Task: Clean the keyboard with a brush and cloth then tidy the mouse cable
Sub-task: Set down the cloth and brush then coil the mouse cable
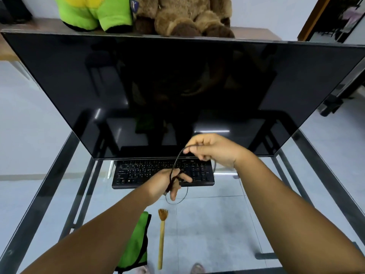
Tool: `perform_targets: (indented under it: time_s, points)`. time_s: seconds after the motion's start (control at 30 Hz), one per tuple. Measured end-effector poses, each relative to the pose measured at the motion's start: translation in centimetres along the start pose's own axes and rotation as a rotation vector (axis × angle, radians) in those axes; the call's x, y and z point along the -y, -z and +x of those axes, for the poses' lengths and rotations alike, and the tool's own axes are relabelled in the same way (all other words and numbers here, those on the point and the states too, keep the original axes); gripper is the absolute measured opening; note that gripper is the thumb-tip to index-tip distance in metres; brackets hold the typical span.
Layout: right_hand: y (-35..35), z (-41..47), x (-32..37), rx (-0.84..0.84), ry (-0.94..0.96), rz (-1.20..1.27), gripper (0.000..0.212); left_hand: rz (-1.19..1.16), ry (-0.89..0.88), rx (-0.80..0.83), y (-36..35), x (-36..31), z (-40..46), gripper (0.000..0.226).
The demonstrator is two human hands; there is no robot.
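A black keyboard (138, 172) lies on the glass desk under the monitor's lower edge. Above its right half both my hands hold a thin black mouse cable (176, 162). My left hand (167, 182) grips a gathered bundle of cable, and a loop hangs below it toward the desk. My right hand (213, 150) pinches the cable higher up, so an arc runs between the two hands. A wooden brush (162, 238) lies on the glass near me, bristles pointing away. A green cloth (138, 244) lies just left of it. The mouse itself is hidden.
A large dark monitor (158, 86) fills the middle of the view. Behind it a green plush toy (92, 12) and a brown teddy bear (189, 16) sit on a shelf. The glass desk (227, 214) has a metal frame at both sides.
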State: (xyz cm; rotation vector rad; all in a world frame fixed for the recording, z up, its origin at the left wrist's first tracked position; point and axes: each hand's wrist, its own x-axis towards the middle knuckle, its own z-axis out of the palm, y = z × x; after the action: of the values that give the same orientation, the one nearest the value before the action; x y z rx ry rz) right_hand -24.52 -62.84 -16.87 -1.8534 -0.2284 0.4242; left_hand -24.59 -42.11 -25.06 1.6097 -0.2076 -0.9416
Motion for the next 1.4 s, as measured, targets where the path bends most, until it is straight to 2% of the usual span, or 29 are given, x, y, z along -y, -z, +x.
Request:
perform_targets:
  time_s: [0.07, 0.17, 0.23, 0.3, 0.4, 0.57, 0.67, 0.77, 0.9, 0.97, 1.13, 1.3, 1.4]
  points:
    - [0.5, 0.9, -0.6, -0.205, 0.000, 0.155, 0.019, -0.171, -0.005, 0.073, -0.2, 0.5, -0.2, 0.079]
    - [1.2, 1.7, -1.9, -0.360, -0.056, 0.439, 0.023, -0.393, 0.018, 0.158, 0.0, 0.5, -0.6, 0.095]
    - [1.3, 1.9, -3.1, -0.414, -0.129, 0.600, 0.025, -0.495, 0.009, 0.217, 0.4, 0.3, -1.1, 0.088]
    - [1.1, 1.9, -4.3, -0.439, -0.208, 0.676, 0.023, -0.585, -0.028, 0.282, 0.8, 0.1, -1.4, 0.066]
    - [0.4, 1.6, -6.0, -0.419, -0.299, 0.594, 0.018, -0.738, -0.088, 0.260, 1.1, -0.7, -1.9, 0.035]
    - [-2.0, 1.1, -8.7, -0.320, -0.318, 0.250, 0.019, -0.864, -0.133, 0.014, 1.9, -1.9, -2.1, 0.036]
    - [-2.9, 0.5, -8.4, -0.213, -0.273, -0.025, 0.016, -0.887, -0.114, -0.056, 2.4, -1.9, -2.0, 0.033]
    - [-3.2, 0.3, -7.8, -0.212, -0.224, -0.106, 0.012, -0.889, -0.096, -0.119, 2.3, -1.9, -2.0, 0.034]
    - [-3.3, 1.0, -7.3, -0.450, -0.191, 0.188, 0.016, -0.909, -0.081, -0.148, 1.7, -2.1, -2.1, 0.033]
    - [-3.4, 1.5, -7.0, -0.500, -0.186, 0.315, 0.015, -0.916, -0.081, -0.129, 1.2, -2.3, -2.1, 0.034]
    - [-4.2, 2.1, -6.4, -0.504, -0.166, 0.511, 0.016, -0.906, -0.086, -0.046, 0.5, -2.7, -2.0, 0.034]
    - [-4.2, 1.8, -6.1, -0.397, -0.162, 0.558, 0.017, -0.902, -0.091, -0.012, 0.7, -2.8, -2.1, 0.033]
    - [-4.3, 1.9, -5.9, -0.390, -0.158, 0.545, 0.017, -0.903, -0.093, -0.001, 0.7, -2.9, -1.9, 0.032]
